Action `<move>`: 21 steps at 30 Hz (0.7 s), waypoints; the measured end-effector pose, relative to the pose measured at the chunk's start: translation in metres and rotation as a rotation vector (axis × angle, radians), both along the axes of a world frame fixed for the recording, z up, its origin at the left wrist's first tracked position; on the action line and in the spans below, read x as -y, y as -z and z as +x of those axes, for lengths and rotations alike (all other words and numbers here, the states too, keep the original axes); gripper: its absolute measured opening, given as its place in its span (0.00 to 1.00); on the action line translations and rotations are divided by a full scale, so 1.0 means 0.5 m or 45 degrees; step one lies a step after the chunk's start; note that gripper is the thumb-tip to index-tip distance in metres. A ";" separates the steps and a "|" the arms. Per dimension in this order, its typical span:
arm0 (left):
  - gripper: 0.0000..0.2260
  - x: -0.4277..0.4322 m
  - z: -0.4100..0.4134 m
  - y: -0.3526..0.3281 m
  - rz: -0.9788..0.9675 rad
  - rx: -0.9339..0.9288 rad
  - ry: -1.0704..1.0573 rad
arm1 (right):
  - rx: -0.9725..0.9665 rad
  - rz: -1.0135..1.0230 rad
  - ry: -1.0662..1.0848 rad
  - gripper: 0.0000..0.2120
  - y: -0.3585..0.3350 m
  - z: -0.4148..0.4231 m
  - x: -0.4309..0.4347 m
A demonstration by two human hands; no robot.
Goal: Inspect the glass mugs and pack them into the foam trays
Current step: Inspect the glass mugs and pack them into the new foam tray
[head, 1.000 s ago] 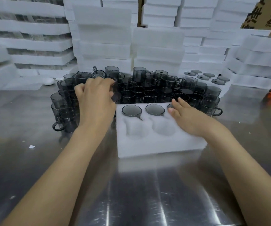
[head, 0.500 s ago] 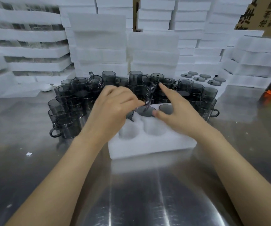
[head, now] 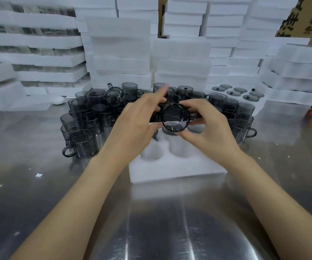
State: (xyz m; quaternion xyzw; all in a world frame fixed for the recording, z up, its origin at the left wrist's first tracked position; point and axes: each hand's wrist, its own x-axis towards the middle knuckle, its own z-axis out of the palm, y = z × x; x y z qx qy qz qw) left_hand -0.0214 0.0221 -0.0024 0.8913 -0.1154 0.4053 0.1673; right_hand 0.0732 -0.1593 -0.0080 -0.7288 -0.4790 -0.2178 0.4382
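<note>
Head view: both hands now up w/ one glass mug [head: 176, 117], tipped mouth-on to camera, above foam tray [head: 177, 166]. Right hand [head: 205, 128] pinches rim; left hand [head: 138, 121] thumb on it, forefinger out. 0.5 s ago lower, so inspection underway. Steel table [head: 151, 222]; foam stacks [head: 121, 53] behind.

steel table [head: 29, 203] | on it: foam tray [head: 179, 169], smoked glass mugs [head: 83, 145], foam stacks [head: 121, 79] at back

Both hands hold one smoky glass mug [head: 176, 117], its mouth facing the camera, above the foam tray [head: 177, 166]: left hand [head: 138, 124] at 9 o'clock, right hand [head: 205, 128] at 3 o'clock.
</note>
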 end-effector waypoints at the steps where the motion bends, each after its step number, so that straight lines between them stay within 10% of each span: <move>1: 0.39 0.000 0.000 0.003 -0.073 -0.123 0.017 | 0.020 0.013 0.000 0.28 0.000 -0.001 0.000; 14: 0.33 0.000 0.003 0.008 -0.281 -0.350 0.014 | 0.162 -0.146 -0.010 0.30 0.005 -0.023 -0.012; 21: 0.30 0.002 -0.019 -0.011 -0.040 -0.333 -0.467 | -0.152 0.017 0.029 0.24 0.000 -0.046 -0.026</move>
